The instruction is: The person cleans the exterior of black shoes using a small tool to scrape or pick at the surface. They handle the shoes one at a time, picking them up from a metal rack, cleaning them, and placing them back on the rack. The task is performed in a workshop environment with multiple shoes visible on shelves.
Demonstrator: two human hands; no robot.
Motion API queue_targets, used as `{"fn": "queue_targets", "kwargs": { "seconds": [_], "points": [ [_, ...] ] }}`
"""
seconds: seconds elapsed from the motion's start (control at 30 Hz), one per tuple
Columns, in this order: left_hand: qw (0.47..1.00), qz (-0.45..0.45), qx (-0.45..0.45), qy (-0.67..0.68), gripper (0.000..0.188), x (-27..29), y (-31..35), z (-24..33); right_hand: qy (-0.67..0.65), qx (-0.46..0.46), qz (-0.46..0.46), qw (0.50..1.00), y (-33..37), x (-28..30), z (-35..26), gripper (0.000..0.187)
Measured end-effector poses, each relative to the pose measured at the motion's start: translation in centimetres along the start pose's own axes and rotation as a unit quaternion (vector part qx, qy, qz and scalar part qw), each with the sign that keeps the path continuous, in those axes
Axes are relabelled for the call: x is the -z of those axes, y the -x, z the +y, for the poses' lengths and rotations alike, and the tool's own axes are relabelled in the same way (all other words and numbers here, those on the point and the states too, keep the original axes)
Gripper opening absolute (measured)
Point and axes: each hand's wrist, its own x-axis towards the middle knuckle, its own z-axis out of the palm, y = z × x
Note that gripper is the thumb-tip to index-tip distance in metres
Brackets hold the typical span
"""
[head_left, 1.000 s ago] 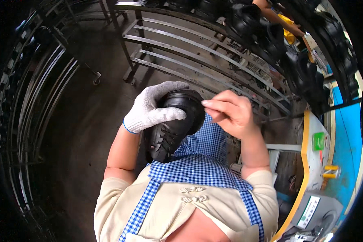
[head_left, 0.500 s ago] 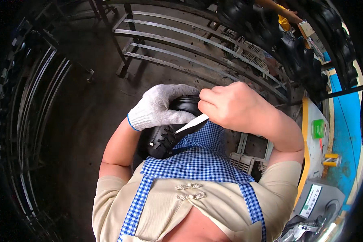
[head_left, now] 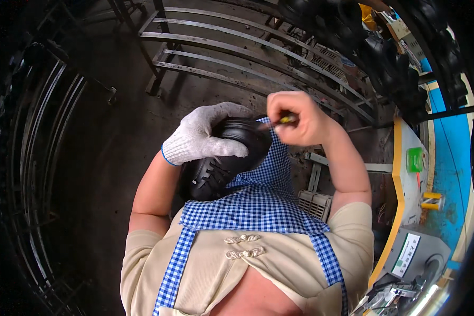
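Observation:
A black lace-up shoe point(head_left: 253, 141) is held in front of my apron, its laced part toward me and its sole edge turned up and away. My left hand point(head_left: 197, 134), in a pale knitted glove, is closed around it, with the thumb across the side. My bare right hand point(head_left: 304, 117) is at the shoe's right end, fingers curled round a knife-like tool point(head_left: 286, 120) with a yellow and dark handle. The tool's thin front part points left at the shoe's edge. It is smeared by motion, so I cannot tell whether it touches.
Metal racks point(head_left: 210, 45) stand ahead and at the left. Black shoes point(head_left: 384, 63) hang or stand on a rack at the upper right. A workbench point(head_left: 405, 184) at the right bears a green container point(head_left: 415, 159), a yellow-banded roll point(head_left: 432, 200) and a grey machine point(head_left: 424, 253).
My right hand has moved up and right, pulling the tool from the laces to the far right end of the shoe. My left hand and the shoe have shifted slightly.

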Motion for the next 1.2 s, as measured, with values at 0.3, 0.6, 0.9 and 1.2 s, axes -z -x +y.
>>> {"fn": "queue_targets", "kwargs": {
  "seconds": [0.3, 0.6, 0.9, 1.2],
  "points": [
    [0.981, 0.158, 0.009, 0.111, 0.076, 1.8, -0.2, 0.3, -0.084, -0.026, 0.186, 0.979, 0.7, -8.1, 4.6, 0.067],
    [0.972, 0.202, -0.117, 0.001, 0.107, 3.1, 3.7, -4.6, -0.339, -0.151, 0.406, 0.835, -0.2, -8.0, 8.8, 0.044],
    [0.908, 0.332, -0.214, -0.137, 0.098, -1.4, 7.1, -10.2, -0.443, -0.155, 0.463, 0.752, -2.3, -9.4, 11.5, 0.046],
    [0.734, 0.404, -0.06, 0.543, 0.056, 1.8, 8.1, -9.4, -0.222, -0.118, 0.327, 0.911, -0.5, -9.4, 12.9, 0.039]
  ]
}}
